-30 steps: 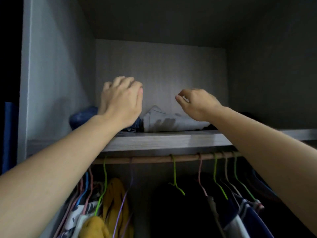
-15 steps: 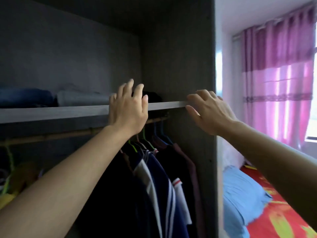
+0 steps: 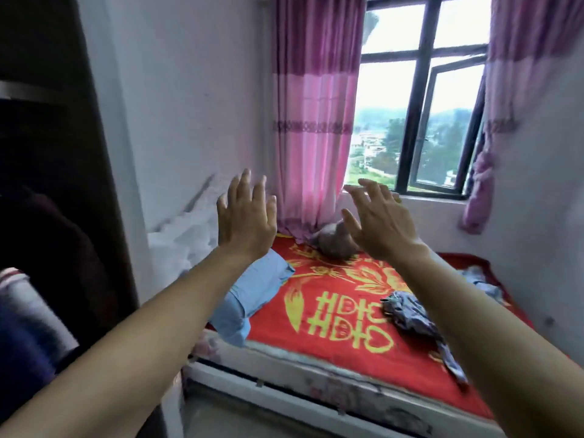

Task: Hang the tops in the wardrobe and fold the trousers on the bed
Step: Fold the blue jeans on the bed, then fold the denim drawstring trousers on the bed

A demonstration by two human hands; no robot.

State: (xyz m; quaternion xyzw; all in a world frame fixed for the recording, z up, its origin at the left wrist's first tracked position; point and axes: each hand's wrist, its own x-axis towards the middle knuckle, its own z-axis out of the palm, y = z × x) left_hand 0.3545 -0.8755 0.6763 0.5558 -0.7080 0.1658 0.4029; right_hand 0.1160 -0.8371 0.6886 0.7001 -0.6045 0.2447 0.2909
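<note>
My left hand (image 3: 245,216) and my right hand (image 3: 377,221) are raised in the air in front of me, fingers spread, holding nothing. Below them lies the bed (image 3: 319,339) with a red and yellow blanket. A crumpled blue-grey garment (image 3: 410,314) lies on the blanket's right part. Another pale blue garment (image 3: 480,278) sits near the right wall. A grey bundle (image 3: 331,240) rests at the bed's far end. The dark wardrobe (image 3: 63,153) stands at the left, with hung tops (image 3: 28,317) at its lower edge.
A light blue pillow (image 3: 252,295) lies on the bed's left side beside white bedding (image 3: 180,235). Pink curtains (image 3: 313,121) frame an open window (image 3: 420,99) behind the bed. The bed's front edge faces me.
My view has swung right, away from the wardrobe shelf toward the bed and window. Both hands have left the shelf and now hover empty in the air.
</note>
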